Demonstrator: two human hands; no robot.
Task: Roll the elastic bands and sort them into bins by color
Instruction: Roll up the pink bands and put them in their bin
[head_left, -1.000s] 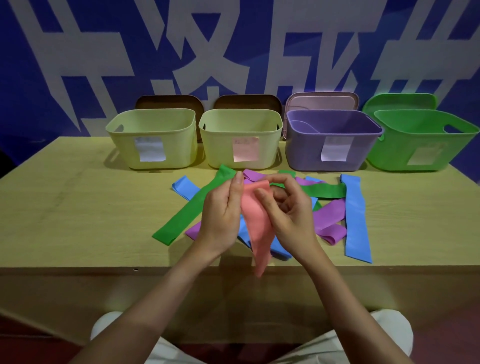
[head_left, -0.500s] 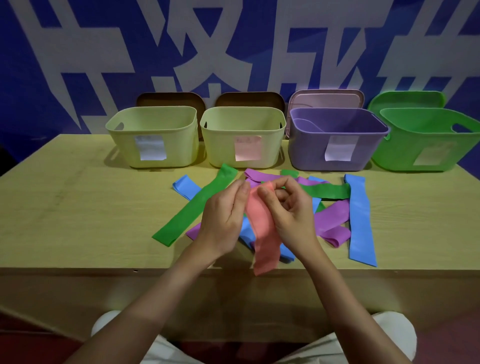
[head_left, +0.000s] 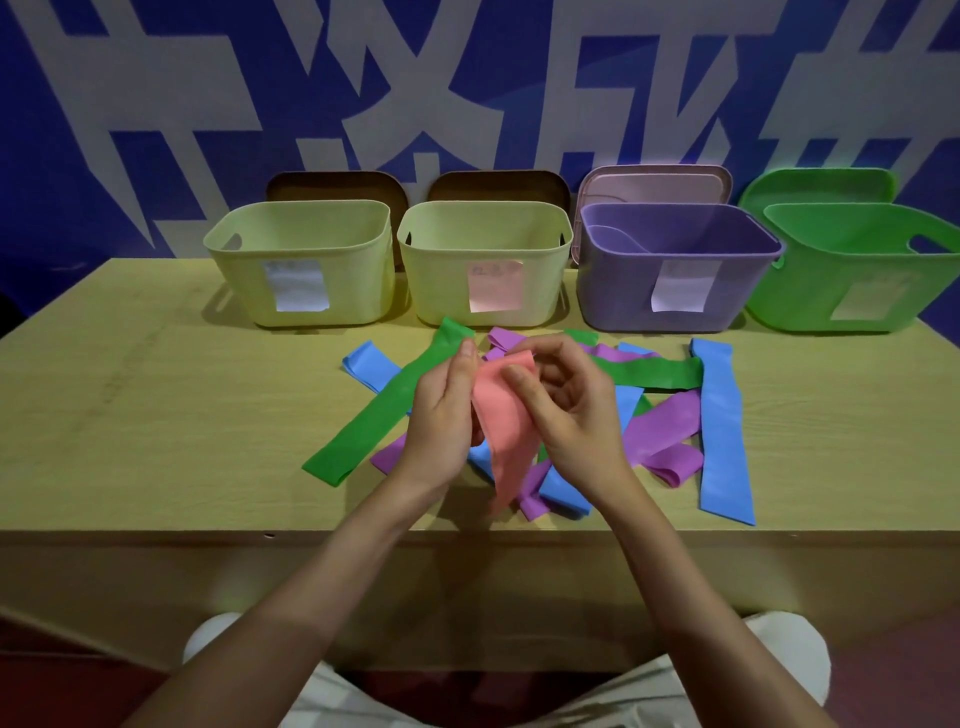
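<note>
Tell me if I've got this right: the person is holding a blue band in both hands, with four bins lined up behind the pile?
Not quite. The band held by the left hand and right hand is pink, not blue, as the head view shows. Four bins do stand behind the pile.

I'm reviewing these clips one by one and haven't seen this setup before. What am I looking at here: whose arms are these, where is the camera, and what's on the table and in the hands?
There is no machine: a person wears a camera on the head, looking forward and down, so the two bare arms are their own. Both hands, the left hand and right hand, pinch the top end of a pink elastic band, whose lower end hangs toward the table's front edge. On the wooden table lies a loose pile of flat bands: green, blue and purple. Along the back stand four bins with paper labels: two pale yellow bins, a purple bin and a green bin. Lids lean behind them.
</note>
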